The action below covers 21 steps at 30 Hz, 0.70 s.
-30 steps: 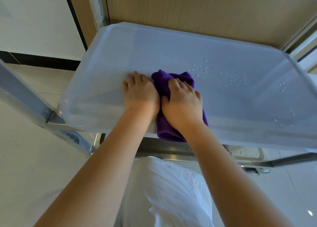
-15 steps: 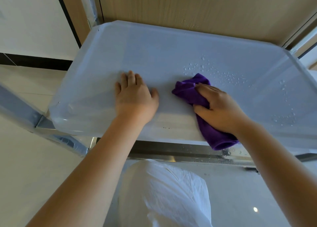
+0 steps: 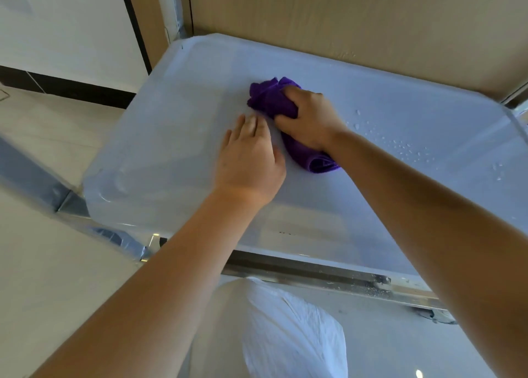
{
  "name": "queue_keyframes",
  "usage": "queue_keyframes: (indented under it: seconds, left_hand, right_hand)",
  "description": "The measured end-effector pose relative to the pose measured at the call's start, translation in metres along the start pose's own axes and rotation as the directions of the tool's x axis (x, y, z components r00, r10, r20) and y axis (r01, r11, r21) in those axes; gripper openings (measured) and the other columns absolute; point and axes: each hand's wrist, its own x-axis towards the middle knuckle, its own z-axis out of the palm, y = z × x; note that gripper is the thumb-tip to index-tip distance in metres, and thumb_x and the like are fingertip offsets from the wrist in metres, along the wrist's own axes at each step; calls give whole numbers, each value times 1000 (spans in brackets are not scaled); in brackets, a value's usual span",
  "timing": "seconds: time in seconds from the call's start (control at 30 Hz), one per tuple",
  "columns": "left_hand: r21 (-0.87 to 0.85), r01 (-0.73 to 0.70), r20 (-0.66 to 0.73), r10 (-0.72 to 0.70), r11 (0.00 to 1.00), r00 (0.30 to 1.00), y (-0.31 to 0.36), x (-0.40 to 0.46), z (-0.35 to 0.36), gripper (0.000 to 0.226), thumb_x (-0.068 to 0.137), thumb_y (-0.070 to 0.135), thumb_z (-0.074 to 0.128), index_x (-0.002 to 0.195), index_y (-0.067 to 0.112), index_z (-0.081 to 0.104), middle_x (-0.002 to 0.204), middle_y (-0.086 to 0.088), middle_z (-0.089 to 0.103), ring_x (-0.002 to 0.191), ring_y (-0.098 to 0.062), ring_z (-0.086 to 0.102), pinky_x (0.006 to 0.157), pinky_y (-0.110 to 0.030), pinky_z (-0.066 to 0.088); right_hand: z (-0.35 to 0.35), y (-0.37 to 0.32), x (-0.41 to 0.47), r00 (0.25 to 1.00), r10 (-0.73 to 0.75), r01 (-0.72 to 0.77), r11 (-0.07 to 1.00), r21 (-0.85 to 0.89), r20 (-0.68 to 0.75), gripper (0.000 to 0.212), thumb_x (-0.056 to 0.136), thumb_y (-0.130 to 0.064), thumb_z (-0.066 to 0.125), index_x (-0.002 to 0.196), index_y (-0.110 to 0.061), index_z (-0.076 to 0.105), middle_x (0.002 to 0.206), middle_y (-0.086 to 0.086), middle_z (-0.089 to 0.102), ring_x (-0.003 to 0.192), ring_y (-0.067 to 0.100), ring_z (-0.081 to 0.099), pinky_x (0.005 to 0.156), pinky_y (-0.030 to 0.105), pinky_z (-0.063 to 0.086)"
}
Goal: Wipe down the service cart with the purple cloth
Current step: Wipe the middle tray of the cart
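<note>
Right grip [image 3: 307,120] clenched round bunched purple cloth [image 3: 271,99] on cart tray [image 3: 171,137]; left grip [image 3: 251,160] released, flat on tray; droplets [image 3: 405,146] right.

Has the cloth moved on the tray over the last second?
Yes. The cloth, gripped by the right hand, swept right toward the droplets, then came back left and farther up the tray.
</note>
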Motion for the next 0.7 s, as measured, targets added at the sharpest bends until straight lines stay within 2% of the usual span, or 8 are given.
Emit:
queue_keyframes:
  seconds: [0.1, 0.17, 0.27, 0.37, 0.47, 0.57, 0.7]
  left_hand:
    - [52, 34, 52, -37, 998, 998, 1, 2, 4, 57, 98, 29, 30, 147, 3, 16, 155, -11, 16, 144, -22, 9, 114, -32, 6]
    - [68, 48, 66, -52, 997, 996, -2, 1, 5, 59, 99, 36, 26, 148, 8, 11, 157, -8, 11, 144, -21, 6, 114, -32, 3]
    - [106, 46, 77, -55, 993, 996, -3, 1, 4, 59, 99, 41, 24, 149, 13, 11, 157, -7, 8, 144, -22, 4, 114, -34, 3]
    - [167, 37, 49, -46, 985, 998, -2, 2, 3, 59, 98, 42, 26, 147, 10, 16, 154, -10, 14, 142, -26, 9, 113, -36, 9]
    - [180, 50, 37, -57, 982, 998, -1, 4, 4, 60, 98, 41, 28, 146, 8, 16, 153, -11, 15, 141, -27, 10, 112, -37, 9]
    - [166, 66, 20, -70, 984, 997, -1, 5, 5, 59, 98, 41, 29, 146, 8, 17, 153, -11, 16, 140, -27, 11, 112, -35, 8]
    - [150, 74, 4, -75, 986, 997, 1, 7, 6, 59, 96, 42, 30, 145, 10, 19, 150, -9, 19, 138, -25, 13, 111, -33, 10]
  right_hand:
    - [1, 2, 21, 999, 42, -42, 999, -12, -26, 28, 85, -30, 54, 110, -18, 53, 88, 3, 51, 79, 25, 48, 67, 29, 37]
    - [0, 3, 33, 997, 60, -61, 997, -36, -39, 31, 86, -30, 52, 115, -19, 51, 89, 3, 50, 79, 25, 47, 65, 28, 34]
    - [-1, 5, 47, 995, 78, -80, 996, -40, -54, 25, 86, -29, 52, 108, -17, 51, 89, 3, 50, 78, 24, 45, 64, 28, 32]
    - [-1, 7, 61, 993, 99, -102, 994, -43, -59, 16, 85, -29, 50, 98, -19, 46, 89, 4, 51, 78, 25, 46, 63, 30, 33]
    - [0, 7, 79, 992, 115, -118, 992, -50, -62, 30, 86, -29, 49, 114, -16, 48, 96, 5, 53, 82, 25, 48, 64, 30, 35]
    - [0, 7, 98, 989, 132, -135, 989, -54, -65, 43, 87, -28, 48, 129, -17, 43, 111, 9, 57, 94, 29, 53, 68, 32, 37]
    - [-3, 12, 112, 975, 214, -216, 976, -20, -55, 54, 88, -33, 47, 138, -17, 33, 125, 14, 53, 110, 35, 51, 83, 37, 43]
